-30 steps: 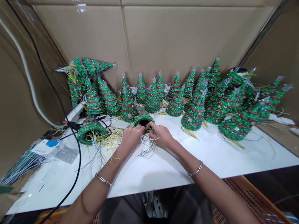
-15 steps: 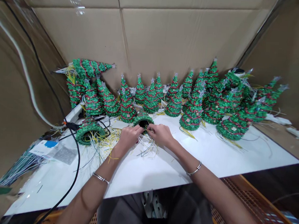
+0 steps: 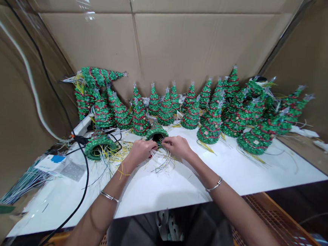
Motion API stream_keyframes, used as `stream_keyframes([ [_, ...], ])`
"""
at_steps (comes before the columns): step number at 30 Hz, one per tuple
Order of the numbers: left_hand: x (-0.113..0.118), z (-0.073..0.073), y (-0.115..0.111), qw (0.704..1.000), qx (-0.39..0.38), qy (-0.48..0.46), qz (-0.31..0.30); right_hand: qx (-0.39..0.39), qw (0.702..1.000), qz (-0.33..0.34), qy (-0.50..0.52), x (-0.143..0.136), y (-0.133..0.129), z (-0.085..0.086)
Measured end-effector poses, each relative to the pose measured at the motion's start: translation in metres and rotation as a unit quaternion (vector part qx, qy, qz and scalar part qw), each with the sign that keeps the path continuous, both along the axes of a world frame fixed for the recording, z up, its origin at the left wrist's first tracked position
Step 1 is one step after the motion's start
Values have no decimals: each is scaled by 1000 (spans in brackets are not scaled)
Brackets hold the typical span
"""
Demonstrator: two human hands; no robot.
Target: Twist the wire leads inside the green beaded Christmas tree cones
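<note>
A small green Christmas tree (image 3: 157, 129) lies on its side with its hollow base facing me. White and dark wires (image 3: 163, 161) spill out of that opening onto the white table. At the left of the opening, my left hand (image 3: 141, 150) has its fingers closed on some of the wires. On the opposite side my right hand (image 3: 176, 145) pinches at the wires by the rim; the exact strand is too small to make out. To the left lies a second tree (image 3: 95, 148), also open end toward me, with yellow and white wires around it.
Several decorated trees (image 3: 164, 113) stand along the back of the white table (image 3: 152, 201). A black cable (image 3: 85, 185) hangs across the left side, near a printed plastic bag (image 3: 51, 163) and bundled wires (image 3: 24, 184). An orange crate (image 3: 280, 230) sits below the right edge.
Both hands stay at the tree's open base. My right fingers have shifted slightly, and the gap between the hands looks a little wider. The whole view has moved slightly.
</note>
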State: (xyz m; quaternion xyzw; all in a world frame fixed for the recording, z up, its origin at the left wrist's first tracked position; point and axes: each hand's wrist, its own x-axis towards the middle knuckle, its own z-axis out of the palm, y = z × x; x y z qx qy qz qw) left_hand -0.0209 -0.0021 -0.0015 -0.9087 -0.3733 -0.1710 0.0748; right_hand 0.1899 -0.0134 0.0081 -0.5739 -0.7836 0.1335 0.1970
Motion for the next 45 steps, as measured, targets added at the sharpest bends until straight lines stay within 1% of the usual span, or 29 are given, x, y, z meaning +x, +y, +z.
stream_keyframes([
  [1, 0, 2, 0, 1000, -7, 2, 1, 0, 1000, 1, 1, 0, 0, 0],
  [3, 2, 4, -2, 1000, -11, 11, 22, 0, 1000, 3, 5, 0, 1, -1],
  [7, 11, 3, -5, 995, -5, 26, 100, 6, 1000, 10, 8, -1, 0, -3],
  [9, 16, 1, -6, 992, -1, 32, 124, 6, 1000, 9, 1, -2, 0, -3],
  [11, 18, 0, -7, 992, 2, 39, 123, 7, 1000, 11, -6, -2, 0, -3],
  [13, 18, 0, -7, 993, 5, 39, 109, 11, 1000, 13, -8, -2, -1, -1],
  [19, 10, -2, -3, 996, 62, -14, 64, 11, 1000, 6, 10, -2, -4, 3],
  [21, 8, -5, -1, 998, 52, -22, 37, 7, 999, 8, 35, -1, -2, 1],
  [23, 9, -8, -1, 999, 21, -31, 28, -5, 998, 15, 68, 1, 0, -2],
  [26, 15, -11, -3, 996, -22, -59, 66, -28, 991, 34, 125, 2, 3, -6],
  [30, 23, -12, -4, 989, -39, -81, 121, -58, 978, 48, 192, -1, 4, -9],
  [32, 25, -12, -3, 988, -41, -72, 128, -68, 971, 53, 225, -3, 3, -11],
  [35, 26, -11, -2, 991, -41, -42, 119, -77, 955, 59, 279, -5, 4, -15],
  [37, 26, -9, -2, 992, -38, -19, 123, -80, 946, 63, 307, -6, 5, -18],
  [41, 28, -5, -5, 989, -41, 17, 142, -76, 944, 51, 317, -7, 5, -19],
  [45, 29, -2, -6, 987, -54, 24, 150, -57, 958, 13, 281, -10, 3, -16],
])
